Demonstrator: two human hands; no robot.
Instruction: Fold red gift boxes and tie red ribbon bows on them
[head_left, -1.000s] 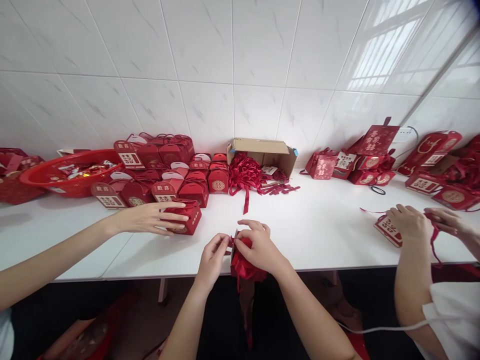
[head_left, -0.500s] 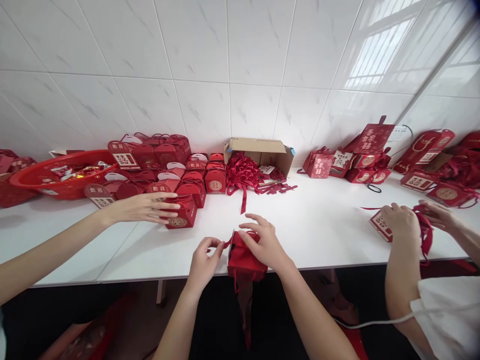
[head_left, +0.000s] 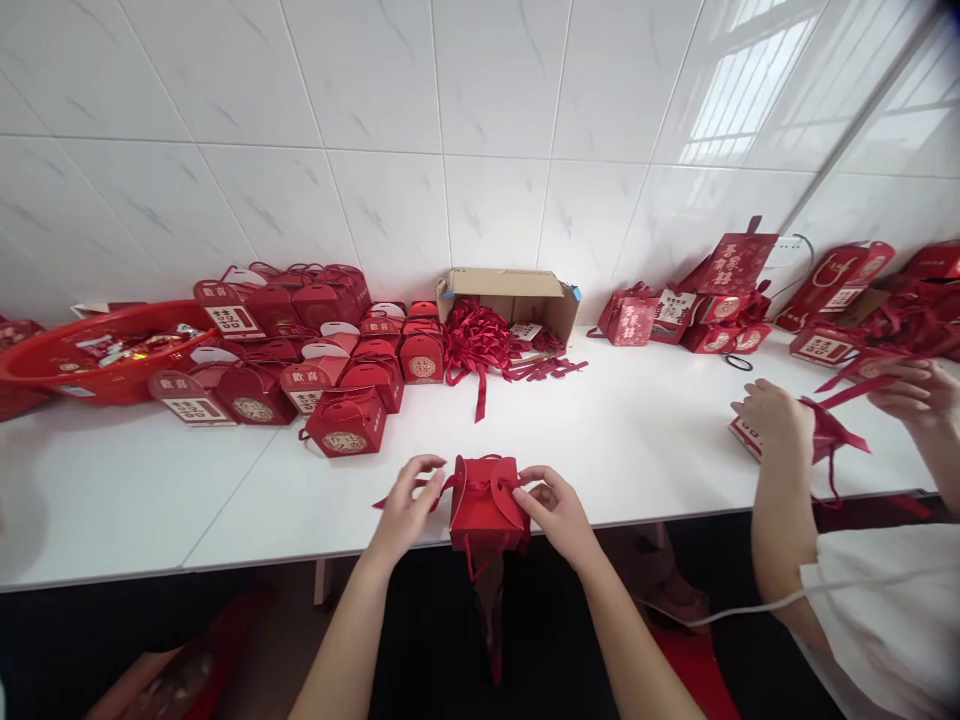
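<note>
A small red gift box (head_left: 480,520) stands at the table's front edge, its curved flaps folded together on top. A red ribbon (head_left: 450,484) runs across it, and a tail of it sticks out past my left hand (head_left: 407,508). That hand pinches the ribbon at the box's left side between thumb and fingers. My right hand (head_left: 556,510) is closed at the right side, thumb and fingers together where the ribbon comes out by the flap; its fingertips partly hide what they grip.
Finished-looking red boxes (head_left: 349,425) cluster at the left, beside a red basin (head_left: 112,370) of wrapped sweets. A cardboard box (head_left: 510,283) with loose red ribbons (head_left: 478,335) stands against the wall. At the right, a co-worker's hands (head_left: 780,420) handle another box and ribbon.
My right hand has moved from over the box top to its right side. The flaps are now closed together. The co-worker's arm at left has withdrawn, leaving a box there.
</note>
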